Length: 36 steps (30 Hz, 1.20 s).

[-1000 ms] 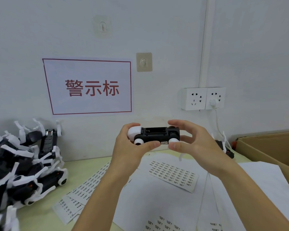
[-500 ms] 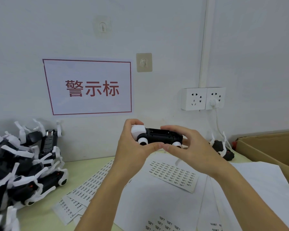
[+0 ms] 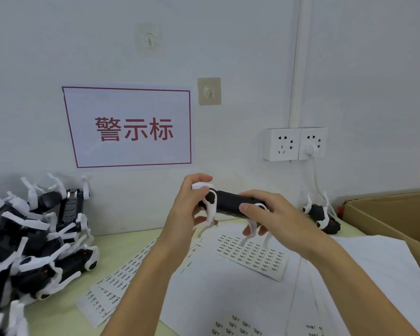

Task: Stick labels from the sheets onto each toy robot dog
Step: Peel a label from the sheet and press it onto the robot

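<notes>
Label sheets are spread on the table nearest; above them a toy robot dog is gripped by the left hand and right hand; more dogs are heaped at the wall

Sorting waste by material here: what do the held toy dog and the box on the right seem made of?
The toy dog looks like moulded plastic: a matte black body with smooth white legs. The box looks like brown corrugated cardboard, dull and with a raw cut rim.
</notes>
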### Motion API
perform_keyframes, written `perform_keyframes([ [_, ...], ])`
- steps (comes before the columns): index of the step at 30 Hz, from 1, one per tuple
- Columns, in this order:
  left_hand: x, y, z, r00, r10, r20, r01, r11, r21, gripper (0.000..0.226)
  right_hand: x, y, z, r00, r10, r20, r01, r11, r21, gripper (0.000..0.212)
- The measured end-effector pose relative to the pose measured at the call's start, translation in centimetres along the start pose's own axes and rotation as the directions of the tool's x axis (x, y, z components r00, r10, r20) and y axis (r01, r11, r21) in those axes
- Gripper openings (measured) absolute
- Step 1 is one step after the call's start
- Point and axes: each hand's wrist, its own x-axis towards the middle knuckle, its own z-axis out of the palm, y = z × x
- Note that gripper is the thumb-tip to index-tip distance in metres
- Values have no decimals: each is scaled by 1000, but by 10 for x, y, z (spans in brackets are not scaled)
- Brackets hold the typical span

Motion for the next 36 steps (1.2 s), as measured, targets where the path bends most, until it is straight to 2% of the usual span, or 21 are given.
perform_keyframes([
  [4,1,2,-3,999,11,-35,-10,1000,26,19,2,1,-2,993,87,84,-99,984,147,20],
  [8,2,2,-3,997,-5,-71,5,1000,3,18,1,3,-2,976,149,161,-186,950,249,42],
  [11,2,2,-2,997,-16,-76,14,999,-31,20,0,1,-4,969,162,185,-215,921,325,30],
  [14,2,2,-3,997,-24,-80,20,998,-55,20,-1,0,-4,973,134,187,-184,940,288,29],
  [16,2,2,-3,996,-18,-88,13,998,-59,22,-2,-2,-3,977,117,176,-155,962,224,39],
  [20,3,2,-2,995,-3,-100,0,1000,-27,24,-2,-4,3,989,90,116,-104,986,128,18],
  [24,5,1,-2,993,7,-117,-11,1000,-30,24,-3,-6,4,994,62,93,-65,997,36,18],
  [27,4,2,-2,993,10,-117,-14,999,-36,27,-7,-8,2,990,62,123,-67,997,37,15],
  [32,4,1,-3,993,0,-120,-10,997,-77,23,-8,-10,-3,985,46,165,-50,998,23,37],
  [36,3,0,-4,994,11,-112,-22,995,-96,25,-8,-11,-3,987,13,158,-18,999,31,41],
])
